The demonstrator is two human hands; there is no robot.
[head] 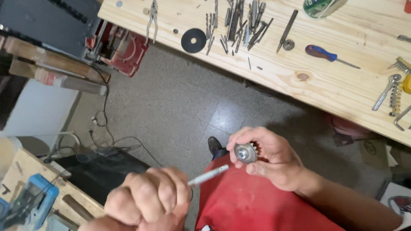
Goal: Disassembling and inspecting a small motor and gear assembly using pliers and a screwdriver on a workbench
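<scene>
The right hand point(265, 156) holds a toothed gear point(245, 152) over the person's lap; the left hand point(147, 196), lower left, grips a thin rod point(208, 175) pointing toward it. Behind, on the counter point(274, 72), a disc point(193, 40) lies left of a screwdriver point(327, 54).

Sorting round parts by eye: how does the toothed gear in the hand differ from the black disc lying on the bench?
The gear is grey metal with teeth around its rim; the black disc is dark with a smooth edge. The gear looks thick and is gripped in the right hand; the disc is thin and lies flat on the wooden bench, untouched. Both are round, with a central hole.
</scene>
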